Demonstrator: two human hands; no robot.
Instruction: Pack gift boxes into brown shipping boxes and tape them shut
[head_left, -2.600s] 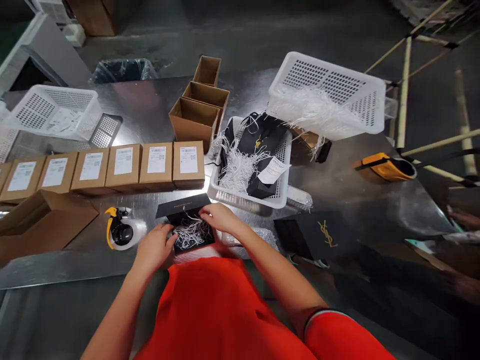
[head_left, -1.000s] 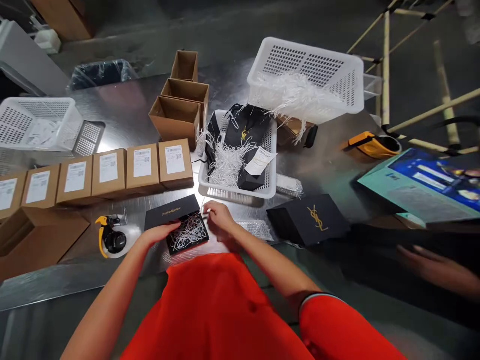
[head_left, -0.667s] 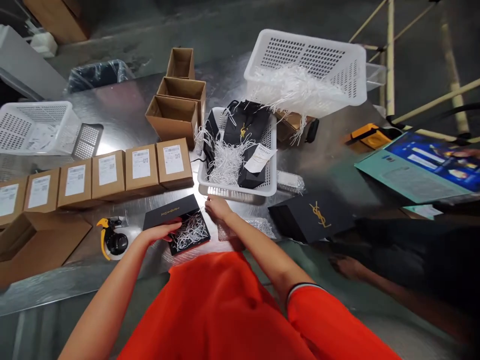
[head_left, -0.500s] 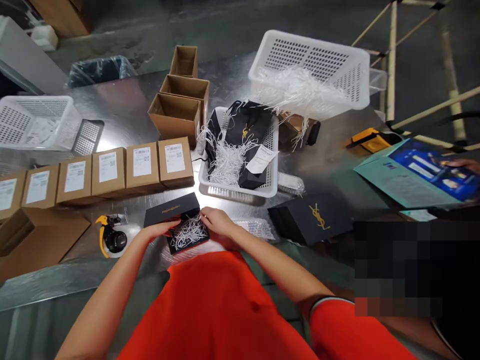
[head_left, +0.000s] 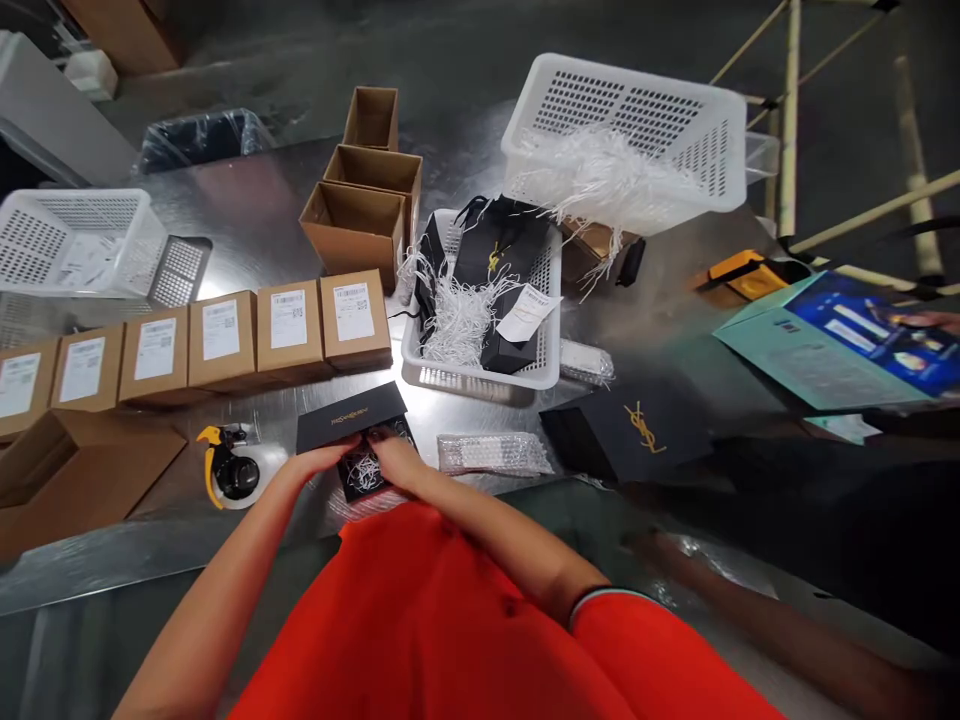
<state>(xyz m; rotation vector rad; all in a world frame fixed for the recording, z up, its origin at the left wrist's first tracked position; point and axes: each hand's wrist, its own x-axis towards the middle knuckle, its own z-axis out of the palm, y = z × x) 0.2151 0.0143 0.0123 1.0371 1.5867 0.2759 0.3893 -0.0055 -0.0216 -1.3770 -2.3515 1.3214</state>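
Right hand (head_left: 395,459) pressed into white paper shreds (head_left: 364,473) inside black box (head_left: 352,427); left hand (head_left: 330,458) at lid edge, finger closure unclear on both.

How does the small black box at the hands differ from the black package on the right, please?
The small box is open, showing white shreds; the package shows no contents. The small box has small gold lettering; the package, a large gold logo. Both are black.

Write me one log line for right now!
left hand: touching open black cardboard box | right hand: inside it, at white paper shreds | nearby: long clear bubble-wrapped packet
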